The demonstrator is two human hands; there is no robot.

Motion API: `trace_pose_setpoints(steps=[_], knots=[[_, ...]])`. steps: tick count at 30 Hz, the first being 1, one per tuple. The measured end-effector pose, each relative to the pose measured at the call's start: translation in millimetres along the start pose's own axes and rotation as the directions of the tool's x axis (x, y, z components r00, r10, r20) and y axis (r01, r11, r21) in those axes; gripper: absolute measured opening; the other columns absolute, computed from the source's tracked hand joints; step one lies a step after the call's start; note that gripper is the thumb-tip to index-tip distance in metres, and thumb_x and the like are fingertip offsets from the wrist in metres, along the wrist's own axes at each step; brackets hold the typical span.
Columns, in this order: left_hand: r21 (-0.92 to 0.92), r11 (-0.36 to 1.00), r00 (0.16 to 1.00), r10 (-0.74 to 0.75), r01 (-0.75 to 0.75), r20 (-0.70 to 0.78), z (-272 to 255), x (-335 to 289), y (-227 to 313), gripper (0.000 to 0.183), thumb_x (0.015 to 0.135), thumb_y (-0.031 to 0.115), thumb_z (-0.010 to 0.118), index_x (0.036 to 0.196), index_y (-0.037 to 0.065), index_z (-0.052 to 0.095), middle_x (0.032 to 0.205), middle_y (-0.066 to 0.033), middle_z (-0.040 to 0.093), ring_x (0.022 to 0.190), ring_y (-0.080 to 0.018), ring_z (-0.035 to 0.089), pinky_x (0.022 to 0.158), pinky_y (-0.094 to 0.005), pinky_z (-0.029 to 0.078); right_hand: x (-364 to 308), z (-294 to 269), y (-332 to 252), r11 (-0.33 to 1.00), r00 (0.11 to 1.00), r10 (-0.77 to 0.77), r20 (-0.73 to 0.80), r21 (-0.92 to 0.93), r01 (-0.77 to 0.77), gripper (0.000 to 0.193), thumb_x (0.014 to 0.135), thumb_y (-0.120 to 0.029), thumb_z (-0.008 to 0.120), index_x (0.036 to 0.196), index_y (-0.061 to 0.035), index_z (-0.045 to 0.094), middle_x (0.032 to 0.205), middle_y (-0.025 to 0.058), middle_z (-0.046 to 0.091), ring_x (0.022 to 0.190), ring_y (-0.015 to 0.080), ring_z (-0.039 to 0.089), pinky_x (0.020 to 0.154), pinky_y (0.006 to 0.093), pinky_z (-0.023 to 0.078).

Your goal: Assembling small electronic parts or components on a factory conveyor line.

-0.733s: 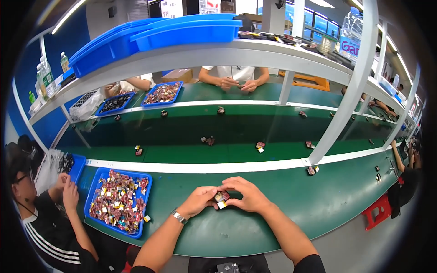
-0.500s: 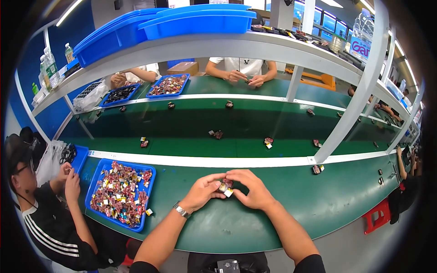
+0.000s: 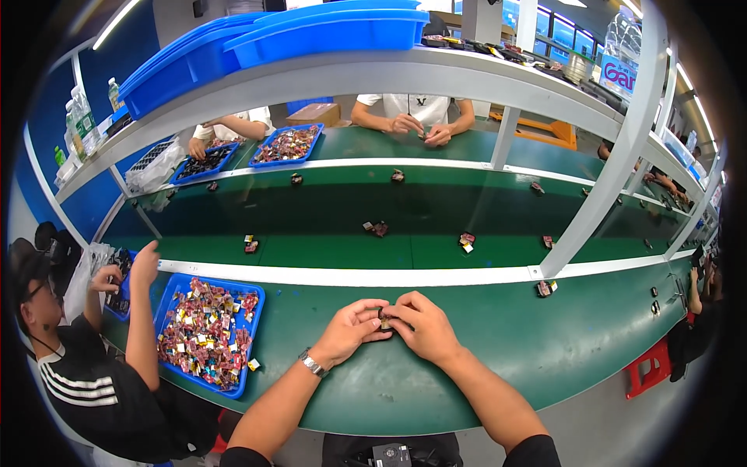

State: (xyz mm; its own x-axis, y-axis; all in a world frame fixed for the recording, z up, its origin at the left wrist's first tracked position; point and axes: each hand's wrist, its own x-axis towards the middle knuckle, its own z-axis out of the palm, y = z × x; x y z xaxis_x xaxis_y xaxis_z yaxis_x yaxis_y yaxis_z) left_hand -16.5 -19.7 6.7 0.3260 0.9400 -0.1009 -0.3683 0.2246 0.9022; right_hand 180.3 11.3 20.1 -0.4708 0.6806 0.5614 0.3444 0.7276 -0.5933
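My left hand and my right hand meet above the green bench near its front edge. Pinched between their fingertips is a small electronic part, dark at its edge with a yellowish middle; the fingers hide most of it. A watch with a metal band circles my left wrist. To the left of my left forearm is a blue tray heaped with small reddish circuit pieces carrying white and yellow bits. One loose piece lies at the tray's right rim.
A conveyor belt beyond a white rail carries several spaced-out small parts. A slanted white post rises at the right, holding a shelf with blue trays. A co-worker sits at my left; others work across the belt.
My right fingers have closed in on the part, whose white bit is now hidden. Parts on the belt have shifted slightly right. The co-worker at left has raised a hand.
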Motion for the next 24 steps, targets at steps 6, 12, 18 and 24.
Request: trace_pose_setpoints(steps=[6,12,18,24], knots=[[0.008,1.0,0.999,-0.023,0.024,-0.039,0.1,-0.5,-0.6,0.038,0.098,-0.001,0.052,0.135,-0.001,0.045,0.124,-0.0137,0.06,0.111,-0.0207,0.062,0.098,-0.0374,0.054,5.4,1.7,-5.3,0.976,0.994,-0.109,-0.019,-0.19,0.104,0.023,0.075,-0.004,0.075,0.096,-0.0096,0.068,0.096,0.0041,0.061,0.087,0.0233,0.062,0.068,0.0349,0.054],[0.008,0.999,0.999,-0.033,0.033,-0.032,-2.6,-0.7,-3.0,0.038,0.098,0.002,0.053,0.135,-0.001,0.046,0.124,-0.0132,0.061,0.109,-0.0203,0.063,0.096,-0.0356,0.055,3.9,7.6,-3.8,0.955,0.986,-0.162,-0.03,-0.256,0.149,0.018,0.076,-0.009,0.072,0.092,-0.0079,0.065,0.096,0.0022,0.061,0.085,0.0222,0.061,0.068,0.0355,0.055],[-0.099,0.995,1.0,-0.012,0.01,-0.021,-4.9,0.5,-5.8,0.037,0.099,0.004,0.052,0.136,-0.001,0.046,0.121,-0.011,0.062,0.106,-0.0174,0.064,0.095,-0.0334,0.055,6.7,2.3,-2.3,0.937,0.97,-0.241,-0.02,-0.264,0.227,0.021,0.074,-0.005,0.074,0.093,-0.0069,0.067,0.095,0.0036,0.064,0.084,0.0225,0.062,0.069,0.0341,0.055],[-0.037,0.999,0.999,-0.03,0.028,-0.038,-0.6,1.2,-3.9,0.036,0.099,0.004,0.053,0.134,0.0,0.048,0.121,-0.011,0.062,0.107,-0.0173,0.064,0.093,-0.0316,0.056,5.2,5.6,-3.0,0.953,0.995,-0.095,-0.026,-0.29,0.083,0.028,0.078,-0.009,0.072,0.105,-0.0049,0.065,0.097,0.0067,0.064,0.085,0.0255,0.064,0.07,0.0358,0.055]])
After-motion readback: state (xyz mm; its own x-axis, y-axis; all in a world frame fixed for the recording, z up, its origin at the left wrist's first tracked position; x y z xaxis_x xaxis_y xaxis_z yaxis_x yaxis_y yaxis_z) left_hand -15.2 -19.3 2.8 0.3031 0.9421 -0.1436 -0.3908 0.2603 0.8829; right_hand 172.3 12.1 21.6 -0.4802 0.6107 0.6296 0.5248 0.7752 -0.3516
